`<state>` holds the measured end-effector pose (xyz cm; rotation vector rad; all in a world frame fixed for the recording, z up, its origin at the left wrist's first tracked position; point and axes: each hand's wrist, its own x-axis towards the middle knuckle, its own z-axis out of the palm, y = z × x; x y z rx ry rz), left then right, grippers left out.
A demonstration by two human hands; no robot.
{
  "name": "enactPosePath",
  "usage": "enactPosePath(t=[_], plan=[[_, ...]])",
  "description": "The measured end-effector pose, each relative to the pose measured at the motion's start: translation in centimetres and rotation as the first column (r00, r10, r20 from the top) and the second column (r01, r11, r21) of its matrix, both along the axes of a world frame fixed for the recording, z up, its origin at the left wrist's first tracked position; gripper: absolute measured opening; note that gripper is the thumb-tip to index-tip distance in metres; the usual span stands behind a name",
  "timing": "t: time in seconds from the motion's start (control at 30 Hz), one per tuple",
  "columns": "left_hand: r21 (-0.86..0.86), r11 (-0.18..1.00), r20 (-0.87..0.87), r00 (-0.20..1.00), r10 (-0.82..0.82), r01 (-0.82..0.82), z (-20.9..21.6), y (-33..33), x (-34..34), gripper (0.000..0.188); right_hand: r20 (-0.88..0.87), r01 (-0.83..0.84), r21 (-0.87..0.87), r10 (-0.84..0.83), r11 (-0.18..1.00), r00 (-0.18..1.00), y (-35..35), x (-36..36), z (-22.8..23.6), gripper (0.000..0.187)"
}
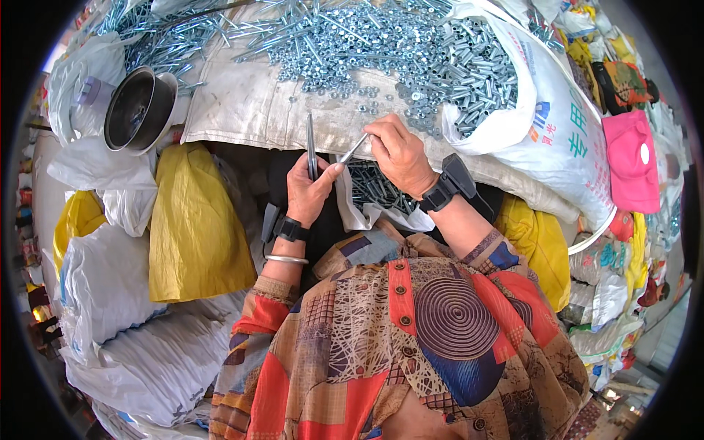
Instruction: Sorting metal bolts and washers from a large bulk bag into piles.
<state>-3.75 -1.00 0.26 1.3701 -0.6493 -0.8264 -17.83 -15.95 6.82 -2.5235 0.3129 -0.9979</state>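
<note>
My left hand (309,192) is closed around a few long metal rods (311,143) that point away from me. Between its thumb and fingers it also has the near end of a slanted metal bolt (354,149). At the bolt's far end, my right hand (400,152) pinches with thumb and forefinger; whether a small nut sits there is hidden. Below both hands, a white bag (358,218) holds dark, long bolts (378,185). Loose shiny nuts (345,51) are heaped on the cloth-covered surface (242,110) ahead of my hands.
Metal sleeves (480,73) fill an open white sack (546,110) at the far right. Long bolts (169,48) lie at the far left, near a dark bowl (121,121). Yellow sacks (194,227) flank me, and a pink cloth item (631,165) lies right.
</note>
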Motion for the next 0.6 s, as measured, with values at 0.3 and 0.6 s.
enactPosePath(t=[0.3,0.6], plan=[[0.005,1.000,-0.106,0.994,0.014,-0.014,0.5,-0.1,0.2,0.027,0.000,0.044,0.158,-0.045,0.987,0.999,-1.3,0.7,0.4,0.018],[-0.031,0.999,-0.197,0.980,0.004,-0.010,0.9,0.1,-0.2,0.028,-0.286,-0.012,-0.307,-0.080,0.952,0.955,-5.9,3.7,-2.9,0.011]])
